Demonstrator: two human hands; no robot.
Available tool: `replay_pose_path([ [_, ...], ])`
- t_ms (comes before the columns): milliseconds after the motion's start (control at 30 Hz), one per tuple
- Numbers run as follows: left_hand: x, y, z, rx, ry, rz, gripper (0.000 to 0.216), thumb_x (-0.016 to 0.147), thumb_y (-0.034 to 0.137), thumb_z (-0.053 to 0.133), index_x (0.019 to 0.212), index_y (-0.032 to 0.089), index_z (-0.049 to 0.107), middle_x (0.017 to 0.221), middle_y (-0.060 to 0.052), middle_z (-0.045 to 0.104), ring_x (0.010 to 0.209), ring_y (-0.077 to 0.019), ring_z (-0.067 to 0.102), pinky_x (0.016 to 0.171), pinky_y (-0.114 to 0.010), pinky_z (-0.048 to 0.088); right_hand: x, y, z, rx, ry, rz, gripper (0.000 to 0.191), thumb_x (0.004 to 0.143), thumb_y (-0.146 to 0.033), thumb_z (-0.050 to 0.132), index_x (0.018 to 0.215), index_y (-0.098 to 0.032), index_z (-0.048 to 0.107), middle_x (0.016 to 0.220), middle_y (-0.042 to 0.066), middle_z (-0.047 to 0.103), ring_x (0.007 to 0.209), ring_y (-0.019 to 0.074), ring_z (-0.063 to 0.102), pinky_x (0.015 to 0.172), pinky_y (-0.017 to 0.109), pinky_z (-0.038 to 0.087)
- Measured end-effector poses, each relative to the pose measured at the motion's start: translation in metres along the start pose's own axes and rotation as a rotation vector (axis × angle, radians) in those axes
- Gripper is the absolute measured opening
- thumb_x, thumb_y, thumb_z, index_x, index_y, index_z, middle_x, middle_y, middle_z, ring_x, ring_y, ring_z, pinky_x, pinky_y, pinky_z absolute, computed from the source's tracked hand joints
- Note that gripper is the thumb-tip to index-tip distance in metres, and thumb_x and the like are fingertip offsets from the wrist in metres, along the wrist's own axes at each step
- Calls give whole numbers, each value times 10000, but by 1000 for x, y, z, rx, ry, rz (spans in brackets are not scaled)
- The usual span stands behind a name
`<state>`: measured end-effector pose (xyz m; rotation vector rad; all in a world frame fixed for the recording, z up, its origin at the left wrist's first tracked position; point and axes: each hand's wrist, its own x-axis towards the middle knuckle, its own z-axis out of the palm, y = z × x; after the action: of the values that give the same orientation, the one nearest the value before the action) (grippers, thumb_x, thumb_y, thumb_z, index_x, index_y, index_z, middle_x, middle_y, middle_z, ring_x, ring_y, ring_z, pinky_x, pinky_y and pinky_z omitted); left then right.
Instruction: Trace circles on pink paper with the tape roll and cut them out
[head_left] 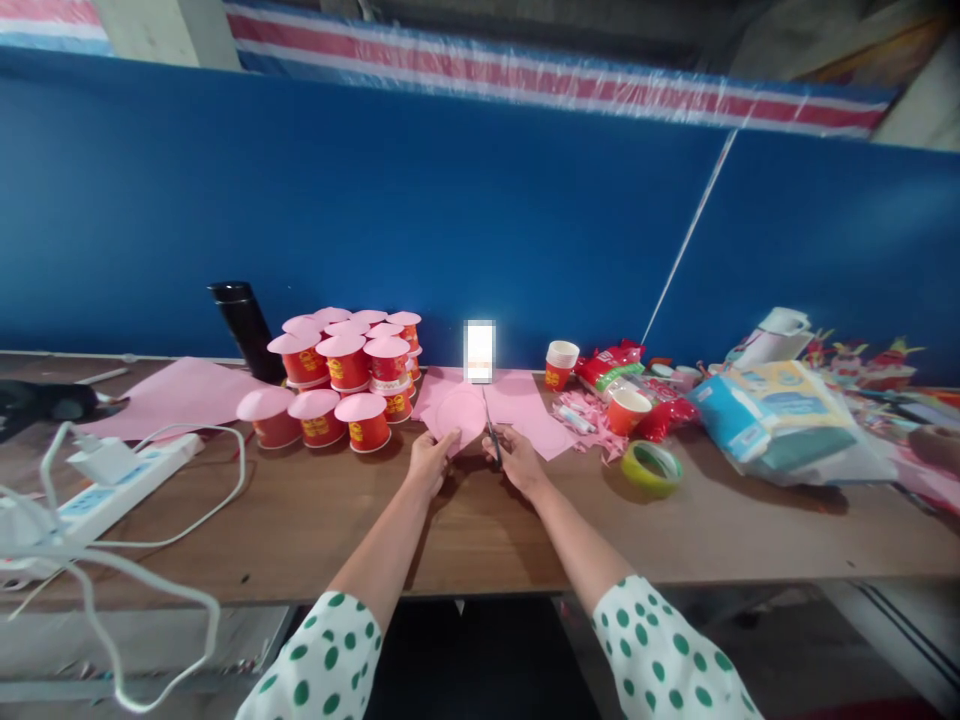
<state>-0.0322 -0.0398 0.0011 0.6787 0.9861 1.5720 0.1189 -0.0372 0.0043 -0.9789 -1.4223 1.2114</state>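
Note:
Between my hands is a piece of pink paper (460,414) with a round outline on it. My left hand (431,462) pinches its lower left edge between thumb and fingers. In my right hand (519,460) is a pair of scissors (492,440), fingers closed round the handles, the blades pointing up along the paper's right side. Whether the blades are apart cannot be made out. More pink paper (529,405) lies flat behind. Left of my hands stand stacked red paper cups (361,432), several topped with pink paper discs (361,407).
A phone (480,350) with a blurred screen stands behind the paper. Rightward are a cup stack (559,368), pink scraps (589,420), a yellow tape roll (652,468) and a tissue pack (780,420). Leftward are a black flask (244,328) and a power strip (127,495) with loose cables.

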Motion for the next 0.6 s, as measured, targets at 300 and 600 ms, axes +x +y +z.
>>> replay_pose_path([
  [300, -1, 2, 1, -14, -6, -2, 346, 519, 274, 807, 776, 100, 654, 512, -15, 625, 488, -128, 595, 467, -208, 452, -1, -2, 0, 3, 12, 17, 439, 660, -440, 656, 999, -168, 594, 726, 6, 615, 581, 122, 559, 469, 214, 404],
  [600, 0, 0, 1, -28, -18, 12, 378, 510, 285, 810, 800, 95, 658, 508, -16, 624, 455, -122, 571, 458, -218, 440, 0, -1, 1, 14, 3, 13, 456, 653, -431, 665, 1009, -156, 591, 737, 16, 626, 580, 114, 549, 480, 212, 409],
])
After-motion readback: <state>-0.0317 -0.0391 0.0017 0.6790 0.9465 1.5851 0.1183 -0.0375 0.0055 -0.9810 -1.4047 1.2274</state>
